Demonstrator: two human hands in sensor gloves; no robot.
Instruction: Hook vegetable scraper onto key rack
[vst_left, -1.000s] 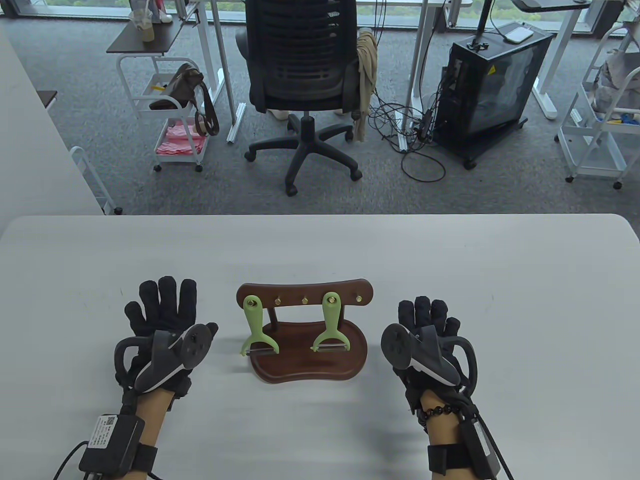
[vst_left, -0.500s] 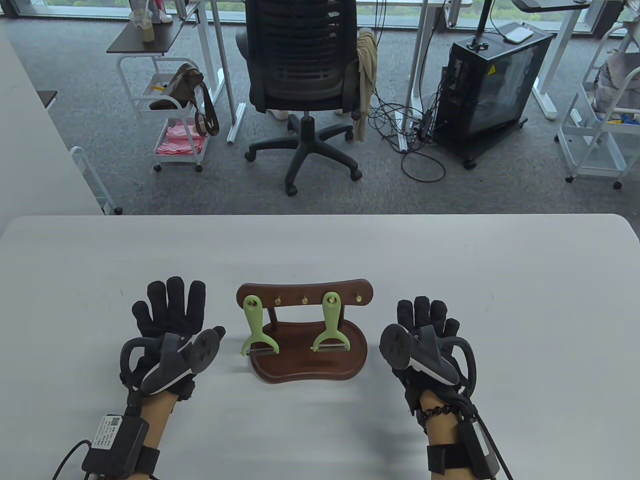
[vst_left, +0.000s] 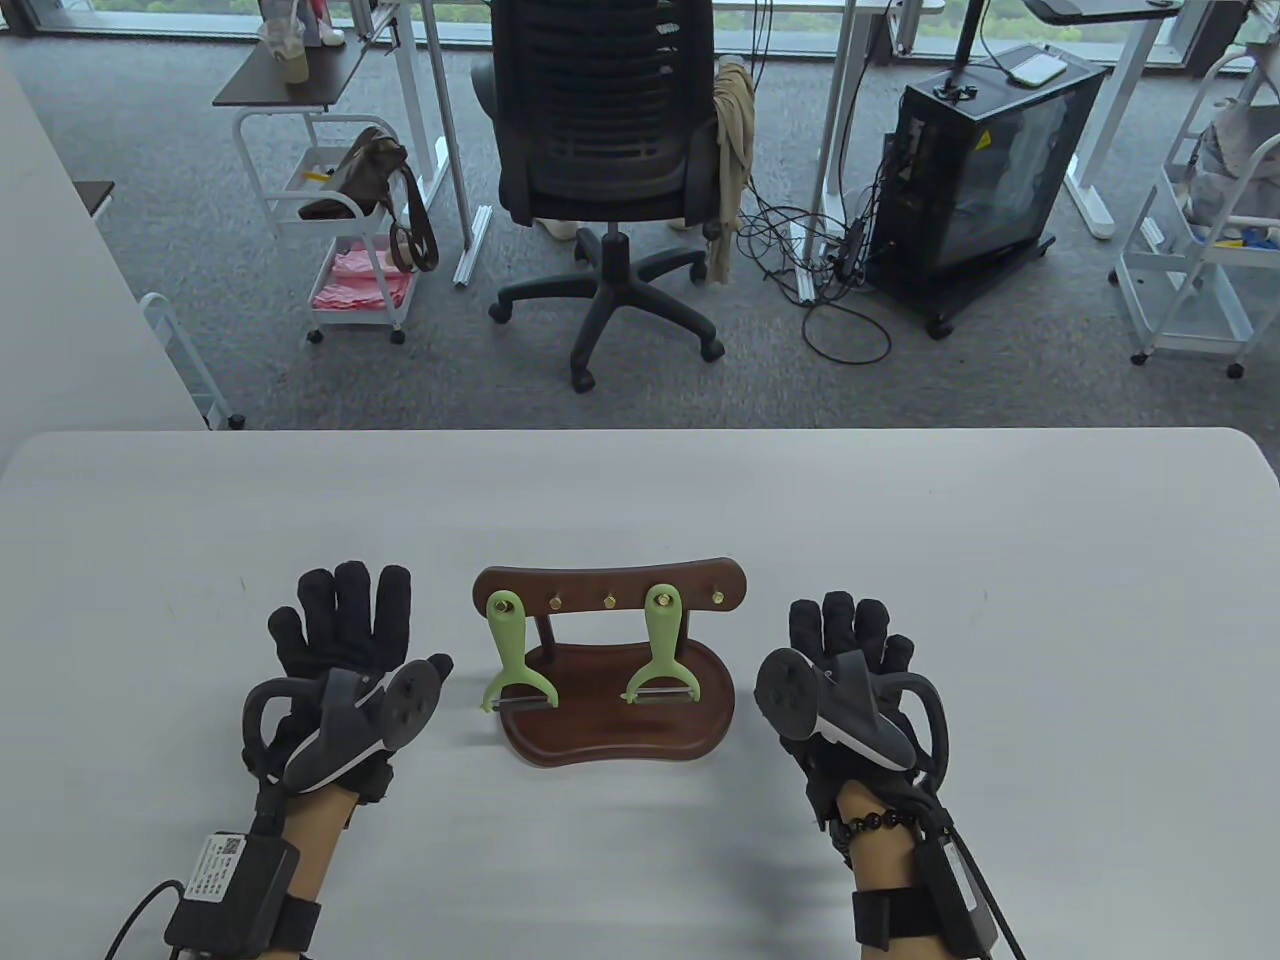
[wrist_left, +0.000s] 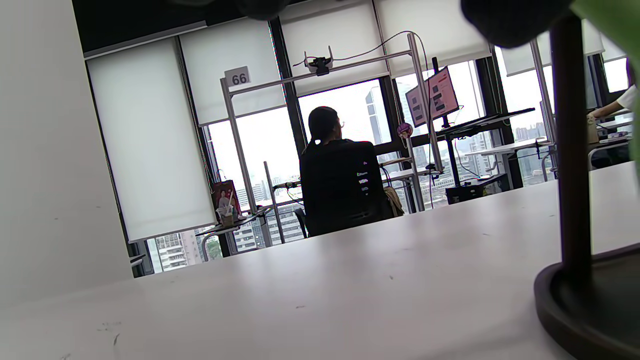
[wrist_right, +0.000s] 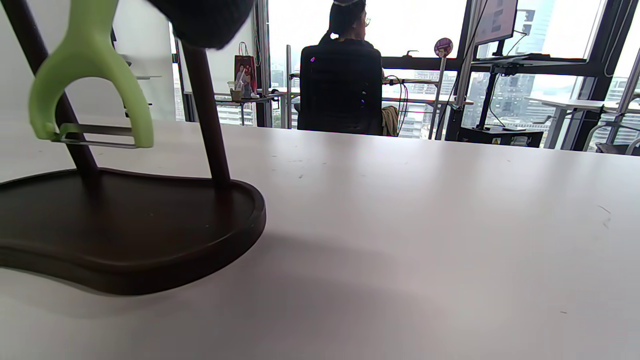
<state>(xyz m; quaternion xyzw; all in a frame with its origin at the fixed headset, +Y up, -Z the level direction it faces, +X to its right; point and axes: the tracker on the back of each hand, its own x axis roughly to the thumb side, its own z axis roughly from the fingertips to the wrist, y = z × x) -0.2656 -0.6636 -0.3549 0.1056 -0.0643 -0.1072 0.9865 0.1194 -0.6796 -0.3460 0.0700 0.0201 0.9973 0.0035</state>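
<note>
A dark wooden key rack (vst_left: 610, 588) with brass hooks stands on its wooden base (vst_left: 620, 735) at the table's front middle. Two light green vegetable scrapers hang from its hooks: one at the left end (vst_left: 510, 655), one right of centre (vst_left: 662, 650). My left hand (vst_left: 345, 640) lies flat on the table left of the rack, fingers spread, holding nothing. My right hand (vst_left: 850, 640) lies flat to the right of the rack, empty. The right wrist view shows a hanging scraper (wrist_right: 90, 75) and the base (wrist_right: 150, 240); the left wrist view shows the rack post (wrist_left: 570, 150).
The white table (vst_left: 640, 480) stretches wide around the rack. Beyond its far edge stand an office chair (vst_left: 610, 150), a black computer case (vst_left: 980, 180) and white carts (vst_left: 340, 230) on the carpet.
My left hand has slid a little right, toward the rack. My right hand has shifted slightly left. The scrapers and rack have not moved.
</note>
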